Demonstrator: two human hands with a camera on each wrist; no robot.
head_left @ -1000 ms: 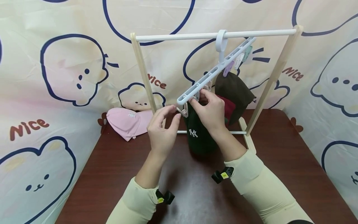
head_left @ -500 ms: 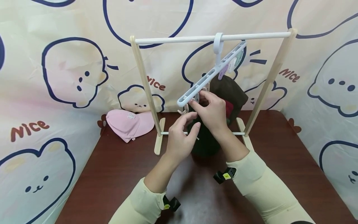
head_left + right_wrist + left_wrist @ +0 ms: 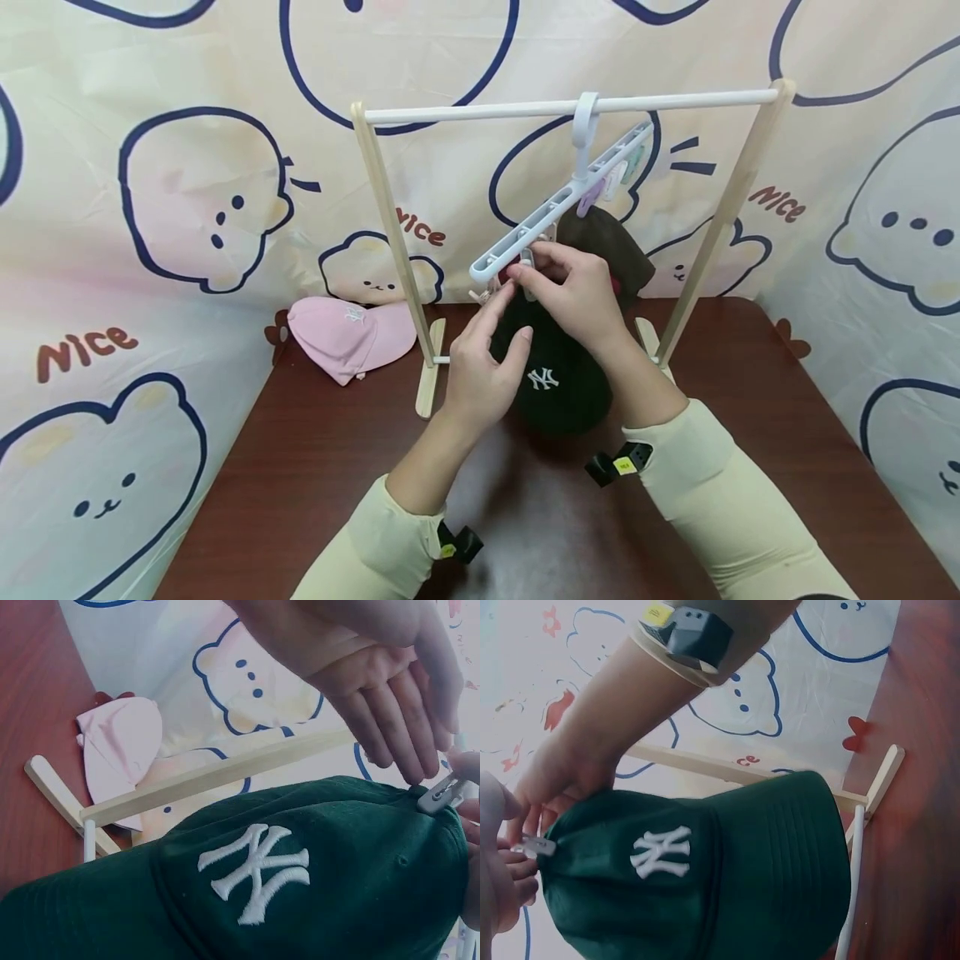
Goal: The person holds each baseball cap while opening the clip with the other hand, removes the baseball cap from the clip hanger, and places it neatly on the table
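A dark green cap (image 3: 570, 358) with a white NY logo hangs brim down below the pale blue clip hanger (image 3: 517, 242). My right hand (image 3: 581, 292) pinches a light grey clip (image 3: 442, 796), whose jaws grip the cap's upper edge. To the left, my left hand (image 3: 480, 371) has its fingers extended close to the cap top; in the right wrist view its fingertips (image 3: 420, 772) reach the cloth beside the clip. Whether they press on it I cannot tell. A beige clip (image 3: 480, 295) dangles at the hanger's near end.
The hanger hooks over the white bar (image 3: 465, 112) of a wooden rack (image 3: 386, 208). Behind the green cap hang a dark brown cap (image 3: 607, 246) and something red. A pink cap (image 3: 352, 333) lies on the brown table (image 3: 315, 467), left of the rack.
My left hand has moved right, from the hanger's near end to the green cap. The cap has shifted lower and right, its logo now fully showing. My right hand stays just under the hanger.
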